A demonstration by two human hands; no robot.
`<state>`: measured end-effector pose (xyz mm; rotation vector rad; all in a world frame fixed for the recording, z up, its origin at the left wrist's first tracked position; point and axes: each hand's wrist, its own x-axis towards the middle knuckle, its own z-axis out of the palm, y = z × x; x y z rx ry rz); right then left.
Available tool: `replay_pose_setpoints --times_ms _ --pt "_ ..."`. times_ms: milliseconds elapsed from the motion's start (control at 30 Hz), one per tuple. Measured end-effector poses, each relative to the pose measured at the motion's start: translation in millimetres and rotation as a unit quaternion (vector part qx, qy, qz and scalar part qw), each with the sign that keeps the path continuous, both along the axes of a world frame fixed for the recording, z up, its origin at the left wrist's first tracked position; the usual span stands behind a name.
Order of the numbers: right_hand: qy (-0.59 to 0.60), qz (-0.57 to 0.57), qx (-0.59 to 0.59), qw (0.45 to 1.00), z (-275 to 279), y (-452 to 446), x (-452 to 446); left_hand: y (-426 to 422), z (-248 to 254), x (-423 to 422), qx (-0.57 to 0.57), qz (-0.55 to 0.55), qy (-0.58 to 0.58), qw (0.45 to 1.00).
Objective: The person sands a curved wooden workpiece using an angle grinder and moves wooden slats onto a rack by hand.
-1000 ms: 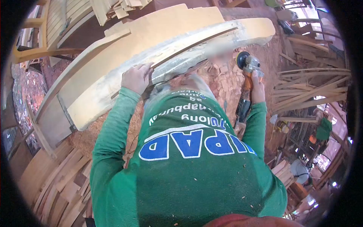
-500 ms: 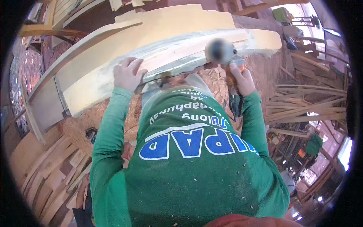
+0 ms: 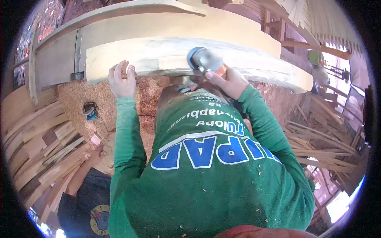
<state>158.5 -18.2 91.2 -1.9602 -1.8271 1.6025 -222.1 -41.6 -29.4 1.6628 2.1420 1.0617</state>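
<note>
Grinder point(image 3: 195, 58): head blurred, handle mostly hidden behind the right hand point(image 3: 229, 82); contact with the plank point(image 3: 139, 51) unclear.
Left hand point(image 3: 122, 81): whether its fingertips touch the plank, cannot tell.
Blue object on the ground point(image 3: 91, 112): too small to name.
Co-worker's dark shirt point(image 3: 81, 202): cut off below, badge point(image 3: 100, 220) lettering too small.

Woodworking shop: planks point(image 3: 43, 146) left of left hand point(image 3: 122, 80), sawdust point(image 3: 147, 95) below; grinder point(image 3: 195, 58) in right hand point(image 3: 231, 82), strips point(image 3: 323, 139) rightward.
</note>
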Motion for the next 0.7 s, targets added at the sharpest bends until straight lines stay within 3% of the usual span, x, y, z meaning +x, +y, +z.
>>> replay_pose_setpoints --times_ms 67,100,200,300,333,533,567,667,700 --pt "0.029 0.03 0.012 0.999 3 2 -33 -15 13 0 -0.01 0.015 -0.006 1.0" --pt "-0.009 0.054 -0.042 0.998 21 12 -51 -17 20 1 -0.01 0.02 -0.011 1.0" --pt "0.098 0.054 -0.047 0.993 -28 12 -76 -19 21 -5 0.02 0.012 -0.009 1.0" --pt "0.043 0.088 -0.068 0.993 24 25 -103 -12 17 0 0.026 -0.003 -0.014 1.0" --pt "0.056 0.08 -0.054 0.994 20 25 -101 -8 17 7 0.023 -0.008 -0.018 1.0" --pt "0.085 -0.031 0.001 0.996 -3 2 -38 15 9 64 0.031 -0.187 -0.001 0.982" --pt "0.036 -0.04 -0.027 0.998 3 1 -22 21 8 76 0.028 -0.225 0.017 0.974" --pt "0.04 -0.113 0.013 0.993 -21 -21 35 39 13 119 0.021 -0.302 0.049 0.952" --pt "0.103 -0.15 0.035 0.983 -15 -24 48 45 13 132 0.016 -0.319 0.065 0.945"
